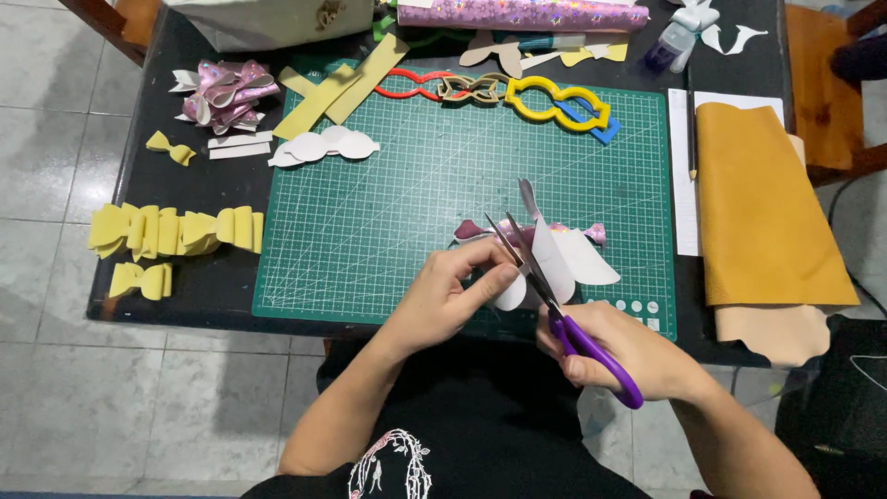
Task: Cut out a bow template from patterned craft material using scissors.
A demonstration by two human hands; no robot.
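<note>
Left hand [450,288] pinches white cutout [554,263]; right hand [621,356] grips purple scissors [564,314] (blades parted) over green mat [407,203].

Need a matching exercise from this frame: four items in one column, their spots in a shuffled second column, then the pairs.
Things:
1. purple-handled scissors
2. mustard-yellow leather sheet
3. yellow plastic bow-shaped template
4. row of folded yellow felt bow pieces

Places:
A. on the black table, left of the green cutting mat
B. in the right hand, blades open at the white-backed cut-out piece pinched by the left hand
C. at the mat's top edge
D. right of the mat, over a paler sheet

Pairs: 1-B, 2-D, 3-C, 4-A
</note>
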